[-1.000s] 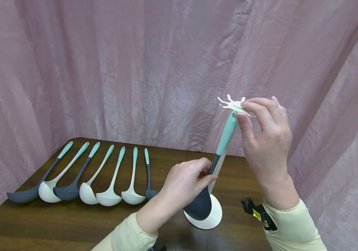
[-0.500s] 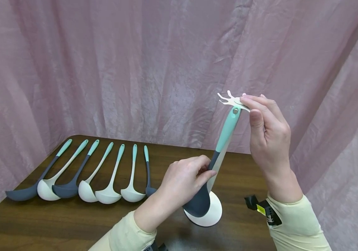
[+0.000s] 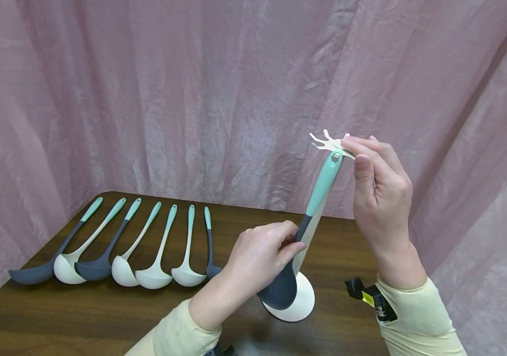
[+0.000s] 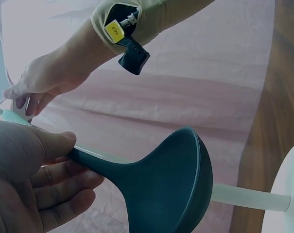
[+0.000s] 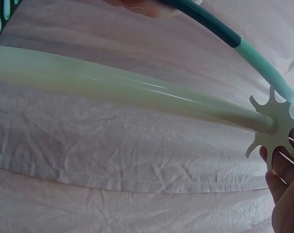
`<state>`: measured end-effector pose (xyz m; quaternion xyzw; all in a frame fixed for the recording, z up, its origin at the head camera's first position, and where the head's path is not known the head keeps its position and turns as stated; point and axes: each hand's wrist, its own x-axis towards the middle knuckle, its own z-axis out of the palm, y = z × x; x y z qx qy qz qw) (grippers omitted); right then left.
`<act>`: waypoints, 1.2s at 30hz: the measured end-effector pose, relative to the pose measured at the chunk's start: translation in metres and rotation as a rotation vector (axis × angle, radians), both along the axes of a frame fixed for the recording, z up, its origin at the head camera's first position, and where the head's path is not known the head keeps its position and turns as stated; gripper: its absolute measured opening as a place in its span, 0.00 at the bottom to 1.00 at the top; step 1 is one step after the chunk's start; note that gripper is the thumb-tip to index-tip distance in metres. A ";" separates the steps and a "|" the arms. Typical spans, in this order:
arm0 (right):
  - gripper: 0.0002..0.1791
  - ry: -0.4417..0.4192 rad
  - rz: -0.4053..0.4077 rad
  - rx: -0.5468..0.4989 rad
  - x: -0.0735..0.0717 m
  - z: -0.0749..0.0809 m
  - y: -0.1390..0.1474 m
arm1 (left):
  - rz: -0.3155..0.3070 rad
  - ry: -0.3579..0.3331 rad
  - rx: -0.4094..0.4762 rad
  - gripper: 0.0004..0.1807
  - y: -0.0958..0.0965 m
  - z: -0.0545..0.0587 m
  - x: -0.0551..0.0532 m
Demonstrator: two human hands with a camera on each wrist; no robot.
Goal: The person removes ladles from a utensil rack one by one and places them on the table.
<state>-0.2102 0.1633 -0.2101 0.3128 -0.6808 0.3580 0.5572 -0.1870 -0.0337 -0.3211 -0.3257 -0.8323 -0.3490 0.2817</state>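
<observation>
My left hand [image 3: 264, 254] pinches a dark grey ladle [image 3: 283, 287] near its neck, thumb in front. In the left wrist view the ladle's bowl [image 4: 166, 184] hangs below the fingers. Its mint handle [image 3: 322, 185] slants up to the right, with the holed end right at a hook of a white utensil stand [image 3: 309, 301]. My right hand [image 3: 382, 180] holds the hooked top [image 3: 331, 143] of the stand between fingers and thumb. In the right wrist view the fingers reach in among the hooks [image 5: 270, 109]. The stand's pole [image 5: 137, 92] is partly hidden behind the ladle in the head view.
Several ladles lie in a row on the left of the wooden table [image 3: 147, 316], including a white ladle [image 3: 153, 279] and a small dark ladle [image 3: 211, 254] nearest my left hand. A pink curtain [image 3: 235, 99] hangs behind the table.
My right thumb has moved off the ladle's handle end, to the right. The hole in the handle now faces the view at the hook. My left hand keeps its grip.
</observation>
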 end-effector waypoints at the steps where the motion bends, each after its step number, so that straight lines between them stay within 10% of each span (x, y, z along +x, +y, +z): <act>1: 0.28 -0.001 0.000 0.000 0.000 0.000 0.000 | 0.001 0.002 0.000 0.10 0.000 0.000 0.000; 36: 0.25 -0.006 -0.011 0.005 0.001 0.001 0.001 | -0.007 0.008 0.011 0.08 -0.009 0.008 0.004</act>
